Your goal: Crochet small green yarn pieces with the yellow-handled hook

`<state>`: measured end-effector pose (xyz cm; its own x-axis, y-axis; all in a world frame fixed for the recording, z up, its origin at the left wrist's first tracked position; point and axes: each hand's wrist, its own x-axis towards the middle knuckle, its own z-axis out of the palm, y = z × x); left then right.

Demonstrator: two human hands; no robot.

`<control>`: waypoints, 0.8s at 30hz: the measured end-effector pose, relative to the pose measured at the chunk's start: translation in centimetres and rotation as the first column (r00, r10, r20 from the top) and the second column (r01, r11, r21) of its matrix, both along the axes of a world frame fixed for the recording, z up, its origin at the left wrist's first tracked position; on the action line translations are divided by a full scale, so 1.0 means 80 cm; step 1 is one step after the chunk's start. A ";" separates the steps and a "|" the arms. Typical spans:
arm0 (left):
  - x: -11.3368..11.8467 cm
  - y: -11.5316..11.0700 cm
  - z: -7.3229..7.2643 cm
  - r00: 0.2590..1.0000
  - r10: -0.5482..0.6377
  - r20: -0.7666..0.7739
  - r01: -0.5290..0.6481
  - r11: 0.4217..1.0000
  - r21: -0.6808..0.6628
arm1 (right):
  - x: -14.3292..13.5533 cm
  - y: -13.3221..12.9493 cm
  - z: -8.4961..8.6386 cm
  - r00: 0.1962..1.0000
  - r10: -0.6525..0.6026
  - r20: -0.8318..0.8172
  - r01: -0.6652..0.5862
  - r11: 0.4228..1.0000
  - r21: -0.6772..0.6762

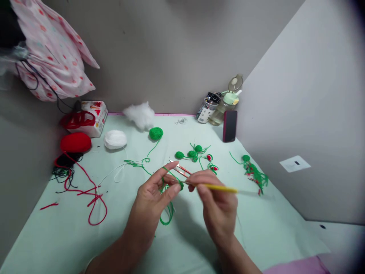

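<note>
Clock directions are taken from the hook tip, with twelve o'clock at the far wall. Nearest, over the table (74, 243): left hand (151, 199), by whose thumb and fingertips a small green crochet piece (180, 185) is pinched, the working strand being carried over the raised index finger; a loose green loop (168, 220) is hung at about seven o'clock. Right hand (219, 205), in which a yellow-handled crochet hook (221, 188) is gripped pen-fashion, its metal shaft directed into the piece; the hands are held close to each other, though whether the fingertips touch cannot be told. Just beyond, at twelve: orange-handled snips (184, 171). At nine: loose red strands (92, 190). At three: a green-and-red crocheted bundle (258, 175). At one, past the snips: green crocheted balls (192, 154) with tails. At ten: a white yarn ball (115, 139); farther round, a red yarn ball (75, 142). At eleven: a green yarn ball (156, 133), then white stuffing (141, 115). Farthest, between one and two: a phone (229, 126) and a bottle (219, 113). Risks, as judged: the stitch could be dropped if tension at the index finger were lost; the green feed could be snagged where it is tangled with a white strand; yarn could be nicked if drawn across the snips.
</note>
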<state>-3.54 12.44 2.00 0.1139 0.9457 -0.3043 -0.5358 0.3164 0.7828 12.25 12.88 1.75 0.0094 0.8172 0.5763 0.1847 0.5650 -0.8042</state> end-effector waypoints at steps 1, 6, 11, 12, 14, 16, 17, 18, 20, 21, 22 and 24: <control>0.002 -0.002 -0.001 1.000 -0.006 -0.008 0.006 1.000 0.010 | -0.003 -0.003 -0.001 0.990 -0.044 0.132 0.032 0.995 0.093; 0.005 -0.002 0.002 0.989 -0.124 0.080 0.127 0.991 -0.038 | -0.006 -0.008 -0.006 0.985 -0.121 0.119 0.098 0.977 0.188; -0.002 0.002 0.006 0.988 -0.131 0.081 0.135 0.990 -0.050 | 0.004 0.005 -0.005 0.940 0.064 -0.336 -0.135 0.972 -0.192; -0.003 0.002 0.006 0.988 -0.133 0.082 0.137 0.990 -0.044 | 0.005 0.006 -0.003 0.918 0.077 -0.390 -0.178 0.957 -0.229; -0.005 0.001 0.005 0.989 -0.136 0.066 0.138 0.990 -0.032 | 0.005 0.006 0.000 0.890 0.088 -0.447 -0.227 0.936 -0.268; -0.006 0.001 0.004 0.990 -0.137 0.046 0.138 0.990 -0.025 | 0.005 0.004 0.002 0.883 0.094 -0.460 -0.242 0.931 -0.274; -0.006 0.001 0.004 0.990 -0.134 0.038 0.135 0.991 -0.023 | 0.005 0.003 0.002 0.886 0.093 -0.454 -0.238 0.932 -0.272; -0.007 0.001 0.005 0.991 -0.131 0.032 0.132 0.991 -0.021 | 0.005 0.002 0.002 0.893 0.090 -0.440 -0.227 0.936 -0.268; -0.008 0.001 0.005 0.993 -0.120 0.016 0.120 0.993 -0.018 | 0.005 -0.001 0.002 0.915 0.085 -0.394 -0.198 0.946 -0.256; -0.008 0.001 0.006 0.993 -0.114 0.003 0.114 0.993 -0.014 | 0.006 -0.002 0.001 0.928 0.084 -0.362 -0.181 0.953 -0.244; -0.009 0.001 0.006 0.994 -0.109 -0.016 0.108 0.994 -0.007 | 0.006 -0.004 0.001 0.944 0.081 -0.321 -0.159 0.961 -0.225; -0.010 0.001 0.004 0.994 -0.091 -0.063 0.093 0.996 0.020 | 0.007 -0.007 0.001 0.977 0.073 -0.198 -0.106 0.981 -0.161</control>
<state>-4.35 12.54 2.34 0.1824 0.9391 -0.2914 -0.4559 0.3433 0.8211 12.82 12.31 1.85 0.0281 0.9052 0.4240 -0.0264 0.4247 -0.9049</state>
